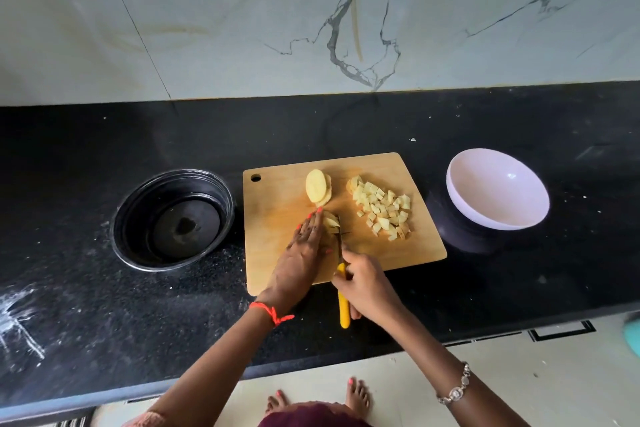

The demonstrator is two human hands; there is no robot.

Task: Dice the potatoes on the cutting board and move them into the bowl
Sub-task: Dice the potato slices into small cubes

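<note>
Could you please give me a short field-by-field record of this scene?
left hand: presses the potato being cut
right hand: holds knife, blade at the potato
board: stacked slices and a pile of dice
bowl: empty, right of board
pot: black, left of board

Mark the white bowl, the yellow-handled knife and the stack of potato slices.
White round bowl (pixel 498 194): head view, inner wall.
Yellow-handled knife (pixel 344 312): head view, handle end.
Stack of pale potato slices (pixel 316 185): head view, top slice.
</note>
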